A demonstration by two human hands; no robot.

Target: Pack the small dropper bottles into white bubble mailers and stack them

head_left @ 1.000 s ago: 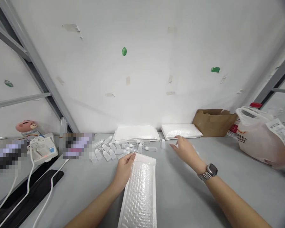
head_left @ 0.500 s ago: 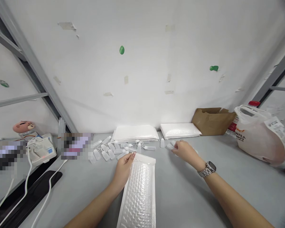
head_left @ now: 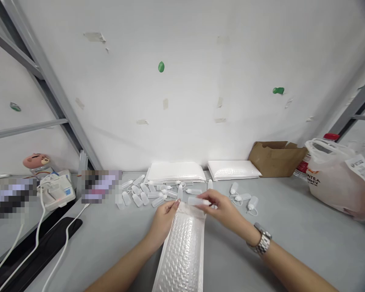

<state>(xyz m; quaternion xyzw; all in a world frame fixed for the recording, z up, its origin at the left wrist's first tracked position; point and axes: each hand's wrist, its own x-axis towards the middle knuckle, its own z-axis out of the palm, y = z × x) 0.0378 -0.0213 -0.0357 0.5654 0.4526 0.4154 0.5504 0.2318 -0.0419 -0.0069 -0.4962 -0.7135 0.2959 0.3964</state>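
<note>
My left hand (head_left: 164, 219) pinches the upper left corner of a white bubble mailer (head_left: 184, 251), whose open end faces away from me. Between the fingers of my right hand (head_left: 220, 209) is a small translucent squeeze bottle (head_left: 195, 201), lying sideways just above the mailer's mouth. Whether it touches the mailer I cannot tell. Beyond my left hand lie several more such squeeze bottles (head_left: 144, 198) in a loose cluster. Three others, one of them a capped bottle (head_left: 253, 202), rest to the right of my right hand.
Two stacks of white mailers, a left stack (head_left: 176, 172) and a right stack (head_left: 233, 169), lie against the wall. A cardboard box (head_left: 276, 160) and a plastic carrier bag (head_left: 337, 184) stand at right. Leftward are a power strip (head_left: 59, 192), white cables and a black strip (head_left: 48, 247).
My right hand has moved left from the right-hand bottles to the mailer's mouth, bringing a squeeze bottle. My left hand keeps its grip on the mailer. The view has shifted slightly.
</note>
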